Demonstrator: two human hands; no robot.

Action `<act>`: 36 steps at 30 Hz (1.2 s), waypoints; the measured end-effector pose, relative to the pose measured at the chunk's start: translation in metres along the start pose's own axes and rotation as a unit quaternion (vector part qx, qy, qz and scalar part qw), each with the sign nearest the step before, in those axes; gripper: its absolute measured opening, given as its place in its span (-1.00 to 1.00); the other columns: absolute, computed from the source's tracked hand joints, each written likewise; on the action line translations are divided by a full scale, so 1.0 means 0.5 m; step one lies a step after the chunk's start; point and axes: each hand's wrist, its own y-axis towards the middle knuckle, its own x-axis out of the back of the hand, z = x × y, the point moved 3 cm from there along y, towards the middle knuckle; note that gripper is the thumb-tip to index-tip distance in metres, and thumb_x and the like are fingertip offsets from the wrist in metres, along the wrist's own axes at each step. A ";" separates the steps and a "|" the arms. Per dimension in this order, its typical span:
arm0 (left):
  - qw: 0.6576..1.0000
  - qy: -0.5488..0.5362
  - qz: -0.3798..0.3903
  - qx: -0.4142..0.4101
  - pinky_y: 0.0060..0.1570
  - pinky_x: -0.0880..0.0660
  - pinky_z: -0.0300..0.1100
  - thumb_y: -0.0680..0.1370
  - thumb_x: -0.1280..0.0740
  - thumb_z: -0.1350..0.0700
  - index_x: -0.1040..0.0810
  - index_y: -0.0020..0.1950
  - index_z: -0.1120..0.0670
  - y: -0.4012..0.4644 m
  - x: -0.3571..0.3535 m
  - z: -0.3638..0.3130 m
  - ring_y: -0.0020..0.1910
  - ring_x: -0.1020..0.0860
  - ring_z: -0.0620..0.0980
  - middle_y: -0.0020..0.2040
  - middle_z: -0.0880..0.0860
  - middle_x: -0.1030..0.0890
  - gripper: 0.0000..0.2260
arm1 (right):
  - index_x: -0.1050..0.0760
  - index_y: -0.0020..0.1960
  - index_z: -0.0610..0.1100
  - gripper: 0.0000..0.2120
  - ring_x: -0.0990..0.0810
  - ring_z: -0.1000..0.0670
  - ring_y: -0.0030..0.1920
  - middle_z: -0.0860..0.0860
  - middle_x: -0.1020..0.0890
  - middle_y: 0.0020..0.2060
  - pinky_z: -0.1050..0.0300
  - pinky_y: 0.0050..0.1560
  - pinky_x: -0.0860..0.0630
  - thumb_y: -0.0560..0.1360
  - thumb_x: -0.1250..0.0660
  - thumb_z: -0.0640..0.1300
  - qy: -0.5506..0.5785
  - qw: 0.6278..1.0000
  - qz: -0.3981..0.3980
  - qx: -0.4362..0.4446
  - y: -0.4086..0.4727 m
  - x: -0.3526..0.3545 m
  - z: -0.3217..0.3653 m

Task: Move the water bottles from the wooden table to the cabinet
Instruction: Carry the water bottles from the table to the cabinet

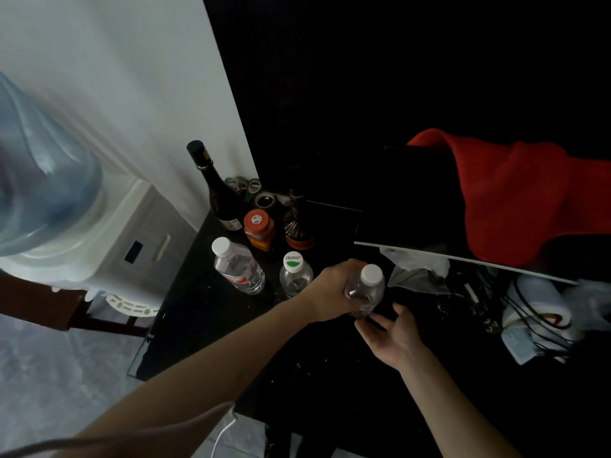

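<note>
My left hand [330, 290] is wrapped around a clear water bottle with a white cap [367, 285], which stands upright on the black cabinet top [205, 312]. My right hand [388, 335] is just below the bottle's base, fingers spread, fingertips near or touching the bottom. Two more water bottles stand to the left: a taller one with a white cap and red label [238, 266], and a smaller one with a green and white cap [295, 274].
Behind the bottles stand a dark wine bottle [215, 190], a red-lidded jar [259, 229] and a brown bottle [297, 223]. A water dispenser [109, 246] is at the left. A red cloth [515, 193] hangs at the right, above cables and bags [542, 315].
</note>
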 end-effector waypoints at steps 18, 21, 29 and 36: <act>0.891 0.394 -0.221 -0.035 0.34 -0.34 -0.04 0.57 -0.26 -0.22 -0.44 0.43 -0.05 -0.266 0.264 -0.163 0.38 -0.43 0.05 0.40 -0.05 -0.47 -0.52 | -0.26 0.52 -0.09 -0.47 -0.40 -0.02 0.41 -0.05 -0.34 0.46 0.12 0.29 -0.37 0.59 -0.26 -0.03 -0.611 0.576 -0.043 0.542 -0.413 -0.195 0.008; 0.875 0.398 -0.275 0.012 0.31 -0.35 -0.03 0.53 -0.23 -0.27 -0.50 0.37 -0.03 -0.361 0.324 -0.143 0.33 -0.47 0.06 0.34 -0.04 -0.51 -0.50 | -0.22 0.55 -0.07 -0.44 -0.32 -0.05 0.47 -0.03 -0.30 0.50 0.03 0.40 -0.35 0.60 -0.25 0.03 -0.661 0.486 -0.009 0.572 -0.457 -0.286 -0.058; 0.842 0.383 -0.339 0.171 0.59 0.07 0.14 0.54 -0.23 -0.33 -0.30 0.57 -0.07 -0.703 0.427 0.005 0.67 -0.04 0.07 0.69 0.02 -0.09 -0.35 | -0.23 0.53 -0.09 -0.43 -0.33 -0.08 0.46 -0.03 -0.34 0.48 -0.03 0.39 -0.37 0.58 -0.21 0.08 -0.738 0.278 0.063 0.612 -0.553 -0.447 -0.378; 0.801 0.325 -0.381 0.329 0.59 0.12 0.21 0.55 -0.17 -0.36 -0.18 0.64 -0.10 -1.076 0.413 0.133 0.68 0.06 0.08 0.71 0.02 0.04 -0.29 | -0.30 0.48 -0.11 -0.44 -0.34 -0.12 0.44 -0.09 -0.37 0.46 -0.01 0.38 -0.32 0.54 -0.24 0.05 -0.768 0.151 0.197 0.590 -0.627 -0.498 -0.724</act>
